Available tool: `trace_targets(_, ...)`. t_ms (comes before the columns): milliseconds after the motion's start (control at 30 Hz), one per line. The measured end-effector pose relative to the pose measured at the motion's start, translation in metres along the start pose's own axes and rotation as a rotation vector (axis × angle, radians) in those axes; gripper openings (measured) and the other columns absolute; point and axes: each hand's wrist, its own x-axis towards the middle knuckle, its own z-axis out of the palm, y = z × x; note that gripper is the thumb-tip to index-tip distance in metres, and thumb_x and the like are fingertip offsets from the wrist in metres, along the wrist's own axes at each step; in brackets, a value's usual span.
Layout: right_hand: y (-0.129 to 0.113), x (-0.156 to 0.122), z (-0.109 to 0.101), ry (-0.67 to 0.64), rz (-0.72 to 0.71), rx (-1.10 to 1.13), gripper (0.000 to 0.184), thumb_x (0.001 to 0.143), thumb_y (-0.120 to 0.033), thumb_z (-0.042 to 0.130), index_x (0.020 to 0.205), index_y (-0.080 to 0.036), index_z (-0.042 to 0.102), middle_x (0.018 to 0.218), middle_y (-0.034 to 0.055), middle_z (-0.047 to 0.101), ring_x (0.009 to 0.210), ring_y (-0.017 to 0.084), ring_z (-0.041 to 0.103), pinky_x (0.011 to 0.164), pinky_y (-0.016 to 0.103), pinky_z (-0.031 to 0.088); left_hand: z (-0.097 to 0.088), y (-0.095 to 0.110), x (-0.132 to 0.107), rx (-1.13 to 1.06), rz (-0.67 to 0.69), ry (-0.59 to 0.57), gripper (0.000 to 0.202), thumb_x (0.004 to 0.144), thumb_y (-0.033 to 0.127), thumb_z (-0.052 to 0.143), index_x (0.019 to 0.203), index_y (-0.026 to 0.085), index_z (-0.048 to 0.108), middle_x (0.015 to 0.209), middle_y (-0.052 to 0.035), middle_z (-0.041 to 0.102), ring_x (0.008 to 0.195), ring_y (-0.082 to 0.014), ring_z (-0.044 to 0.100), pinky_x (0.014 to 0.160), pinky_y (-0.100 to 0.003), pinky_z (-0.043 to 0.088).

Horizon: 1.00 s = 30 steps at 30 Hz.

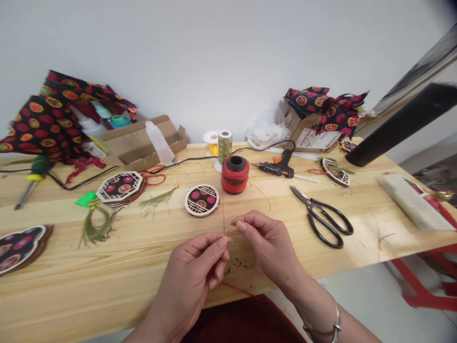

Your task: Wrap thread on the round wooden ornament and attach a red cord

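Near the table's front edge, my left hand [202, 267] pinches a red cord [227, 234] between thumb and forefinger. Just to its right my right hand [266, 243] is closed in a pinch too, on what looks like a thin strand close to the cord. Thin red thread runs from the fingertips up toward the red thread spool [235, 176], and red cord also trails below my left hand toward my lap. Behind my hands lies a round wooden-framed ornament [202, 200] with dark patterned fabric. Black-handled scissors [323, 216] rest to the right.
A hot glue gun [278, 166], a green-gold thread spool [225, 146] and a yellow wire spool [213, 144] stand at the back. To the left are octagonal ornaments [120, 187], a green tassel [96, 224] and a screwdriver [34, 178]. A black roll [400, 126] leans at right.
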Motion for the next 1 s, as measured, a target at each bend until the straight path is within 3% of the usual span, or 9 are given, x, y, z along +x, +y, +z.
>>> trace_targets(133,-0.003,0.001,-0.002,-0.073,0.108,0.115,0.019,0.083,-0.029,0.058,0.082,-0.016,0.072,0.078,0.0025,0.068,0.075,0.013,0.058,0.072,0.025,0.044,0.0,-0.001,0.001,-0.001,0.012,-0.001,0.018,0.071,0.028,0.072,0.062,0.013,0.065,0.053,0.0024,0.054,0.04,-0.0046,0.04,0.038,-0.017,0.028)
trace_targets(333,-0.002,0.0,-0.006,-0.213,0.317,0.426,0.024,0.063,-0.029,0.077,0.083,-0.018,0.073,0.074,-0.0008,0.066,0.067,0.01,0.055,0.067,0.023,0.043,0.003,0.003,-0.001,-0.021,0.015,-0.022,0.016,0.07,0.026,0.073,0.063,0.013,0.067,0.053,0.0023,0.054,0.041,-0.004,0.039,0.038,-0.016,0.028)
trace_targets(600,0.002,-0.004,-0.008,-0.121,0.331,0.375,0.023,0.058,-0.023,0.078,0.08,-0.018,0.074,0.064,-0.0037,0.06,0.057,0.006,0.049,0.057,0.019,0.039,0.0,0.004,0.0,-0.086,0.051,0.008,0.013,0.072,0.023,0.071,0.065,0.013,0.068,0.055,0.0022,0.056,0.041,-0.0031,0.04,0.039,-0.015,0.029)
trace_targets(767,0.004,-0.005,-0.004,-0.059,0.223,0.28,0.015,0.062,-0.025,0.075,0.075,-0.017,0.072,0.067,-0.001,0.065,0.06,0.01,0.053,0.059,0.022,0.043,0.002,0.003,-0.001,-0.079,0.037,-0.009,0.015,0.071,0.023,0.072,0.062,0.012,0.066,0.054,0.0021,0.055,0.041,-0.0036,0.04,0.039,-0.015,0.028)
trace_targets(867,0.003,-0.006,-0.004,-0.061,0.045,0.158,0.005,0.071,-0.021,0.069,0.068,-0.017,0.069,0.064,-0.0008,0.063,0.061,0.011,0.054,0.061,0.023,0.044,0.001,0.003,-0.001,-0.067,0.025,-0.014,0.015,0.072,0.023,0.071,0.063,0.012,0.066,0.055,0.0018,0.055,0.041,-0.0036,0.04,0.039,-0.016,0.028)
trace_targets(1000,-0.004,-0.008,-0.011,-0.103,-0.179,-0.046,0.01,0.08,-0.016,0.063,0.07,-0.018,0.066,0.071,0.0006,0.06,0.069,0.012,0.055,0.067,0.024,0.045,0.001,0.001,-0.001,-0.045,0.01,0.005,0.013,0.071,0.024,0.072,0.068,0.012,0.069,0.055,0.0004,0.058,0.039,-0.003,0.037,0.038,-0.016,0.023)
